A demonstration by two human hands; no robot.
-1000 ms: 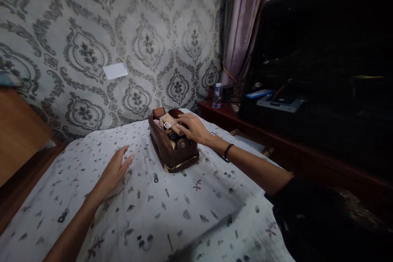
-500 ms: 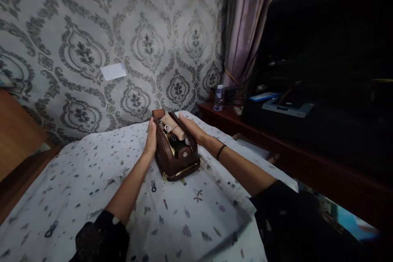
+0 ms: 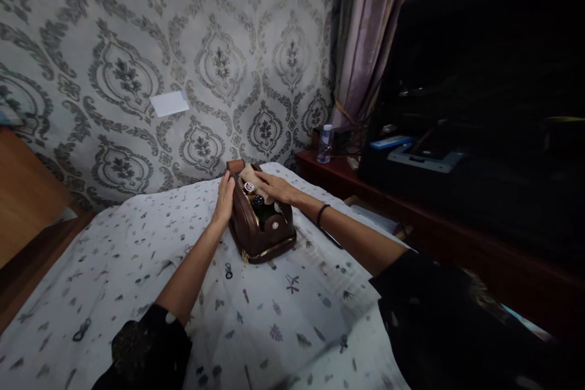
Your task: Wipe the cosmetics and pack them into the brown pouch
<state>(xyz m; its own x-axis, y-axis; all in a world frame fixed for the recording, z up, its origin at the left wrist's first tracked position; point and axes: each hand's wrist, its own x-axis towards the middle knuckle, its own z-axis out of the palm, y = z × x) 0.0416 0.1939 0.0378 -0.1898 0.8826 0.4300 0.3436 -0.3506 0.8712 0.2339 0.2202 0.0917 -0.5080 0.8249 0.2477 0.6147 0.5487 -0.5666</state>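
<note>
A dark brown leather-look bag (image 3: 260, 244) with gold zips stands on the bed, its top unzipped. Inside it are a beige tube (image 3: 249, 175), a small item with a round silvery top (image 3: 249, 187) and a black round cap (image 3: 258, 200). My left hand (image 3: 224, 198) lies flat along the bag's left side, fingers straight. Over the right rim of the opening reaches my right hand (image 3: 275, 187), its fingers stretched out onto the beige tube and hiding part of it; no grip on the tube can be made out. A dark band circles my right wrist.
The bag rests on a white patterned bedsheet (image 3: 150, 268). At the right, a dark red desk (image 3: 315, 164) carries a clear bottle (image 3: 325, 143) and a large dark screen (image 3: 479, 85). A patterned wall rises behind, and a wooden panel (image 3: 31, 195) stands at the left.
My right hand has moved from the bag's right outer side to over the opening, onto the beige tube. My left hand stays against the left side.
</note>
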